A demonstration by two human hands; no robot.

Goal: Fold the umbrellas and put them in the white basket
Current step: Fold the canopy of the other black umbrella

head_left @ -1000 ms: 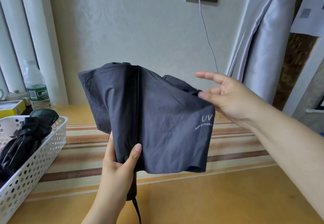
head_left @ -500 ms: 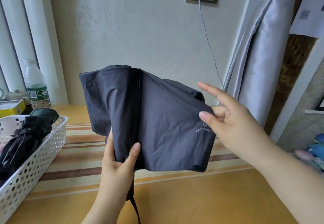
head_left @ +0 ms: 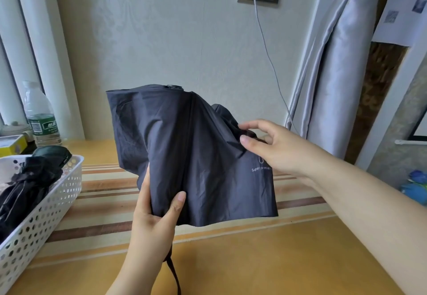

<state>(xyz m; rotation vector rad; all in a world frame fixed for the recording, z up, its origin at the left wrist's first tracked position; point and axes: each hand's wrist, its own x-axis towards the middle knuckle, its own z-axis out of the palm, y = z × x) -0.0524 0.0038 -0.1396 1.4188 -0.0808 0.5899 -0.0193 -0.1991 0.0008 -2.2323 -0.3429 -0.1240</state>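
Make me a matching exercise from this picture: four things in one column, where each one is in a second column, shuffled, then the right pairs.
Things
1. dark grey fabric umbrella
2. white perforated plastic basket
3. clear plastic water bottle with green label
4. white charging cable

Places
A. plugged into the wall socket
B. held up between both hands
C. standing behind the basket, by the wall
D. at the table's left edge, holding black umbrellas

Pairs: 1-B, 2-D, 3-C, 4-A

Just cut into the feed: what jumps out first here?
A dark grey umbrella, canopy loose, is held up mid-frame: the left hand grips its lower part while the right hand pinches a fold at its right edge. At far left, a white basket on the table already holds a black umbrella.
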